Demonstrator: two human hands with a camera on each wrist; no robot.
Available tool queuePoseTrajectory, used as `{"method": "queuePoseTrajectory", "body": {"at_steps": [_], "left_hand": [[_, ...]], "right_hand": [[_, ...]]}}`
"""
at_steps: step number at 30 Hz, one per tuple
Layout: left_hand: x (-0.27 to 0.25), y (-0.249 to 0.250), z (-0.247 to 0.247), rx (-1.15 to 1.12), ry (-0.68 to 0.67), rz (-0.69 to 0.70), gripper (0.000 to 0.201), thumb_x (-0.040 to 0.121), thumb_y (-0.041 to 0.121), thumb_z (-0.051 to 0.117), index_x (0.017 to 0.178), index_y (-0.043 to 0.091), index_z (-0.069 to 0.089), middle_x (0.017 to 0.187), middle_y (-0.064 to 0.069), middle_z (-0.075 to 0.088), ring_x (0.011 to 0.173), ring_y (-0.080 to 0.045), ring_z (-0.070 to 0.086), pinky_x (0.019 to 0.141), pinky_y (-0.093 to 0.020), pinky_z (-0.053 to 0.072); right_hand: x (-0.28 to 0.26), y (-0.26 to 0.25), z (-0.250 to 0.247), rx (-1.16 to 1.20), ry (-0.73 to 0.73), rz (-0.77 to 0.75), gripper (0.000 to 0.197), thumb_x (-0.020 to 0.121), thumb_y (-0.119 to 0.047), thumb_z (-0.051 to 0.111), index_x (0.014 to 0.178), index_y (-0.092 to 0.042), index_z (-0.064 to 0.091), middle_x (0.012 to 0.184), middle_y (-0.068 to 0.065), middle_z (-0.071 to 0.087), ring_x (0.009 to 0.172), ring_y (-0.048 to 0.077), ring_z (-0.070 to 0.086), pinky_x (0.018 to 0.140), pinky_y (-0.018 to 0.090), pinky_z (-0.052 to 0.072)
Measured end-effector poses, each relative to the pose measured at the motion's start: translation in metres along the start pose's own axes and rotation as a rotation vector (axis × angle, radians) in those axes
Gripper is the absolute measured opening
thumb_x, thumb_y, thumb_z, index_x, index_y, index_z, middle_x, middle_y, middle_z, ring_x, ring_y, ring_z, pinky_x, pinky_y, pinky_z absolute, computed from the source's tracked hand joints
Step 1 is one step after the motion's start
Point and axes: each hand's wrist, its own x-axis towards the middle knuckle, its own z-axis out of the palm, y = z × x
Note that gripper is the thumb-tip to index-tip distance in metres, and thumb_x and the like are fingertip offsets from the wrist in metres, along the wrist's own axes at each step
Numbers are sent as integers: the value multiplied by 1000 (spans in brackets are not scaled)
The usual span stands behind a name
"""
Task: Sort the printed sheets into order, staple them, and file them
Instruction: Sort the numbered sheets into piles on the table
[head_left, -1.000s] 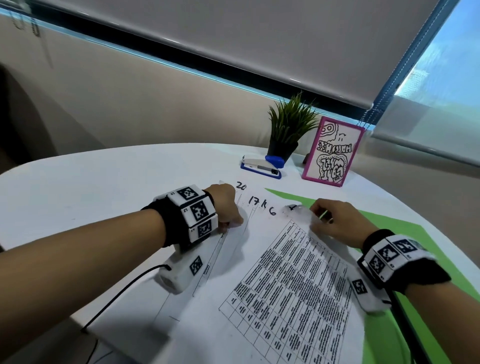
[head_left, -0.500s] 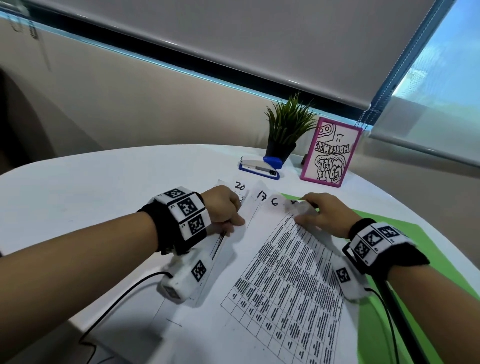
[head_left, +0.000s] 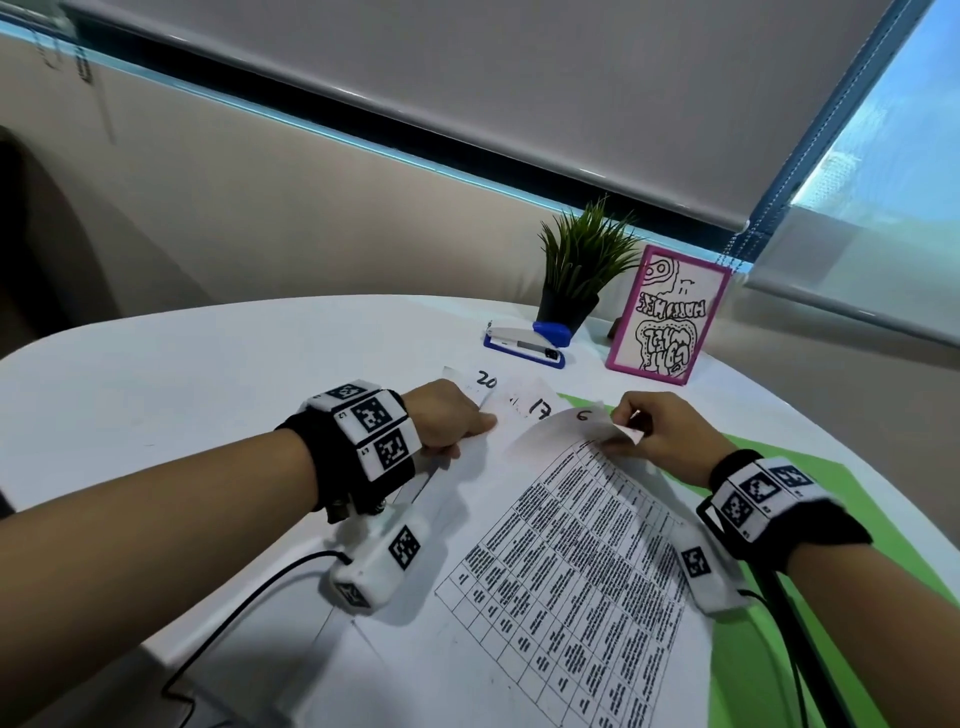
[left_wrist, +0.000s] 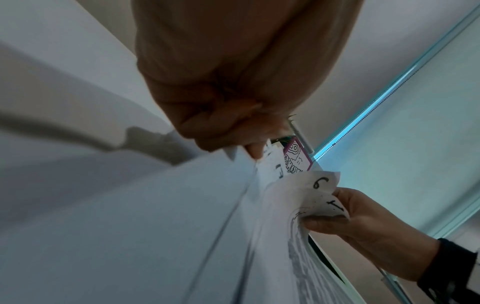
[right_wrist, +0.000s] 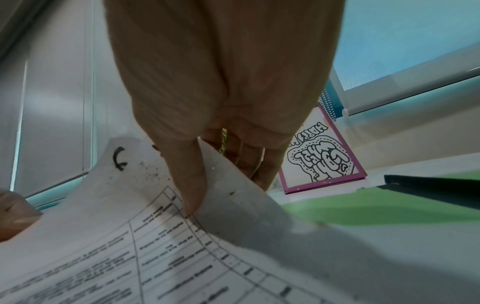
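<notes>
Mid-frame in the head view, right hand (head_left: 670, 441) pinches the curled top corner of sheet 6 (head_left: 571, 519) while the curled left hand (head_left: 447, 415) pins the fanned sheets (head_left: 519, 405) marked 20 and 17; best to peel slowly, keeping them pinned.

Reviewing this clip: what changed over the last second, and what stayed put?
The right hand went from lying on the sheet marked 6 to pinching its top corner and curling it up. The left hand kept holding down the fanned sheets. The stapler never moved.
</notes>
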Motion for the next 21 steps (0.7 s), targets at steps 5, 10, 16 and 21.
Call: {"method": "queuePoseTrajectory", "body": {"at_steps": [5,10,16,21], "left_hand": [[4,4,4,54,101,-51,42,99,24,47,62,8,39,22,4,39,17,-7,34,40,-21,33],[9,-1,8,-28,153,-14,39,96,19,50,60,12,36,48,-3,42,28,-9,38,38,-18,28],[11,-5,9,-105,84,44,51,87,33,68,53,17,34,52,0,36,46,-14,32,47,-24,24],[15,-10,11,-173,114,43,46,79,44,73,57,14,45,59,-6,46,52,-18,41,52,-24,31]], "right_hand": [[0,5,3,22,24,-19,32,72,-10,82,69,-24,53,81,-7,66,71,9,60,68,23,44],[-4,3,1,101,-60,-42,35,69,-8,84,64,-19,51,82,-11,71,78,7,66,78,33,51],[-6,1,5,115,-90,-39,34,67,-15,86,64,-31,56,112,-13,69,107,12,63,99,36,48],[-5,0,7,160,-32,-56,36,65,-9,87,67,-12,51,102,-5,71,95,12,67,91,30,53]]}}
